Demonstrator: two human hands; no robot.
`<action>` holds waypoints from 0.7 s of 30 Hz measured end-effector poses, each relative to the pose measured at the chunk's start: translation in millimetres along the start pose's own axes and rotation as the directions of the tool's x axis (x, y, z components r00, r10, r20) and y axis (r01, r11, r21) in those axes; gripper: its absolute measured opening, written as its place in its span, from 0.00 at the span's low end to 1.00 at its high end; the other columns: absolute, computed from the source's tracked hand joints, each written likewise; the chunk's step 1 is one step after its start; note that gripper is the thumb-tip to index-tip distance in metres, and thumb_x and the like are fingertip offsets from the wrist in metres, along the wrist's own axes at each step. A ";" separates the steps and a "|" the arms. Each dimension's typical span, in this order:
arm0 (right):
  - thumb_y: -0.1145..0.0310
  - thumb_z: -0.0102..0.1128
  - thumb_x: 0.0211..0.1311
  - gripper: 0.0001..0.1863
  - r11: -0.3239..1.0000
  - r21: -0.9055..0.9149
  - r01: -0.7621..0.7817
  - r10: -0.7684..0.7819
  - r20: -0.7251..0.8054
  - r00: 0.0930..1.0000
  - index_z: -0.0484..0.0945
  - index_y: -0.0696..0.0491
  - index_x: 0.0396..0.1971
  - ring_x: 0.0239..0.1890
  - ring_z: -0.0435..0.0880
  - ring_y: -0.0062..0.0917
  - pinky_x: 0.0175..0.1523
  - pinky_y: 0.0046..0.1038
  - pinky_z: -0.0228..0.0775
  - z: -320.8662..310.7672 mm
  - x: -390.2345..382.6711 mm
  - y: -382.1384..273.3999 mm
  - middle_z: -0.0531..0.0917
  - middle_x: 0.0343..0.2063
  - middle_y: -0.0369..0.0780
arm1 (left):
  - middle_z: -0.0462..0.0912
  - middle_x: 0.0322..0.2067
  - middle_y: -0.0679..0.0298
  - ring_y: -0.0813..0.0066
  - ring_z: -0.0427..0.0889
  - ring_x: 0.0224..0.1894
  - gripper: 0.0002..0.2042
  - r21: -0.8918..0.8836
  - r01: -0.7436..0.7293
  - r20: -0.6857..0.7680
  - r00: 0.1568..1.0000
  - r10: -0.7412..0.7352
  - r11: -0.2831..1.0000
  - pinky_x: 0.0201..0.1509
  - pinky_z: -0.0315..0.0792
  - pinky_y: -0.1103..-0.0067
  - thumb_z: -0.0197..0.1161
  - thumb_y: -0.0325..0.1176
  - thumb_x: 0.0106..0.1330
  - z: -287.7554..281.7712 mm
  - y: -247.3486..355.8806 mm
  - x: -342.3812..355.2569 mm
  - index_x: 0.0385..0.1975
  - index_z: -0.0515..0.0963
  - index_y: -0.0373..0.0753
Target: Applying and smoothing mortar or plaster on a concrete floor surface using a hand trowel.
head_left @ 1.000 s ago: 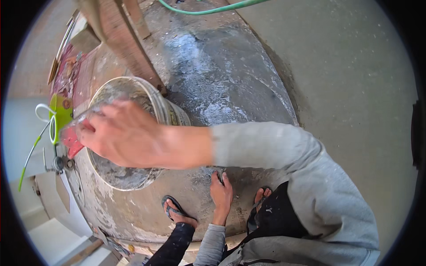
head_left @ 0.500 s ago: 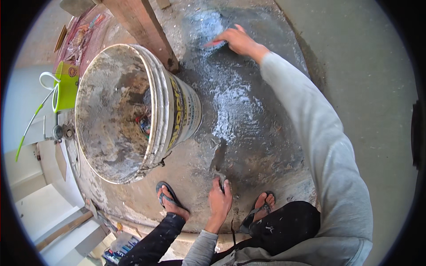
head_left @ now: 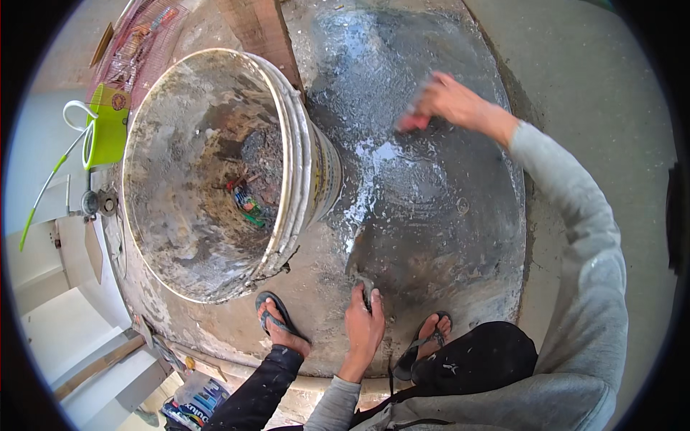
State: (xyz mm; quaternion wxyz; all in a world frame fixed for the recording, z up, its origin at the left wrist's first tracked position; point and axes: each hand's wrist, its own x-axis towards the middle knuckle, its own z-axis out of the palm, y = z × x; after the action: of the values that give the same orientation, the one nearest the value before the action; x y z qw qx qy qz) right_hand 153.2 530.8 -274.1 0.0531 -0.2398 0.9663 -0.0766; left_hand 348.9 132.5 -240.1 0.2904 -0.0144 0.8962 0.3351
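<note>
My left hand (head_left: 364, 327) is closed round the handle of a trowel (head_left: 368, 287), whose thin dark blade rests near the floor and is hard to tell from the wet surface. Out to the right, my right hand (head_left: 460, 108) is low over the floor, its fingers smeared by motion; whether it holds anything in the reddish blur at its tips I cannot tell. Under it spreads a wet, dark grey floor patch (head_left: 445, 194) streaked with a whitish, shiny layer (head_left: 381, 161).
A large dirty white bucket (head_left: 287, 179) stands left of the patch, with rubbish at its bottom. Behind it is a wooden post (head_left: 266, 36). At far left are a lime-green container (head_left: 109, 129) and pinkish mesh (head_left: 136, 54). My sandalled feet (head_left: 277, 316) flank my left hand.
My right hand has moved right and nearer to me over the patch. The whitish stuff looks wetter and more spread. My left hand stays nearly in place, still gripping the trowel.
</note>
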 end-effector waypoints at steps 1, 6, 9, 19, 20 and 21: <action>0.67 0.38 0.63 0.18 0.999 0.001 0.049 -0.049 -0.030 0.998 0.82 0.48 0.39 0.53 0.74 0.29 0.61 0.40 0.54 0.3 29.8 3.1 0.80 0.47 0.35 | 0.79 0.34 0.40 0.41 0.79 0.37 0.19 -0.018 0.014 -0.004 1.000 -0.014 1.000 0.40 0.71 0.61 0.51 0.39 0.68 1.0 0.3 2.3 0.49 0.69 0.29; 0.70 0.45 0.58 0.15 0.992 0.045 0.121 -0.111 -0.175 0.978 0.81 0.47 0.40 0.49 0.75 0.29 0.53 0.35 0.59 41.3 153.2 -4.3 0.82 0.42 0.36 | 0.79 0.34 0.40 0.41 0.79 0.37 0.19 0.011 -0.001 -0.006 1.000 0.001 1.000 0.40 0.71 0.60 0.51 0.40 0.68 4.1 -2.8 6.1 0.49 0.69 0.30; 0.69 0.44 0.60 0.16 0.999 -0.035 0.027 -0.030 -0.081 0.996 0.80 0.44 0.44 0.54 0.73 0.33 0.61 0.41 0.57 64.3 142.1 -34.3 0.80 0.46 0.40 | 0.79 0.33 0.40 0.41 0.79 0.37 0.18 0.025 0.044 -0.015 0.999 -0.044 0.999 0.39 0.71 0.60 0.52 0.40 0.67 -15.3 -8.5 0.4 0.49 0.69 0.31; 0.70 0.45 0.57 0.20 0.725 0.575 -0.379 0.398 0.100 0.912 0.80 0.51 0.47 0.53 0.76 0.29 0.65 0.33 0.54 -10.3 -45.6 -97.1 0.82 0.46 0.38 | 0.80 0.34 0.42 0.41 0.79 0.37 0.18 -0.009 0.042 0.043 0.998 -0.041 0.999 0.40 0.72 0.58 0.51 0.41 0.67 -32.6 -21.3 16.2 0.48 0.69 0.33; 0.70 0.44 0.58 0.19 0.407 0.867 -0.288 0.539 0.027 0.842 0.81 0.53 0.46 0.53 0.77 0.28 0.63 0.29 0.57 -18.8 -37.5 -76.9 0.82 0.47 0.38 | 0.80 0.34 0.42 0.42 0.79 0.37 0.18 -0.012 0.015 0.061 0.998 -0.014 1.000 0.40 0.72 0.58 0.51 0.41 0.67 -28.8 -19.0 20.8 0.48 0.69 0.33; 0.69 0.40 0.61 0.20 0.451 0.851 -0.269 0.594 -0.061 0.802 0.80 0.57 0.46 0.52 0.78 0.25 0.59 0.23 0.62 -24.7 -34.8 -44.2 0.80 0.51 0.39 | 0.80 0.34 0.42 0.42 0.79 0.37 0.18 -0.012 0.010 0.080 0.997 -0.009 1.000 0.40 0.72 0.58 0.51 0.41 0.67 -24.7 -13.4 28.0 0.48 0.69 0.33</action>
State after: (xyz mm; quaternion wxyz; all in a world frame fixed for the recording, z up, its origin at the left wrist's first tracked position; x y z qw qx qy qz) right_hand 200.5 511.6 -239.9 0.0011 0.0885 0.8414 -0.5331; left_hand 316.0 111.9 -247.8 0.3274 -0.0072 0.8818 0.3395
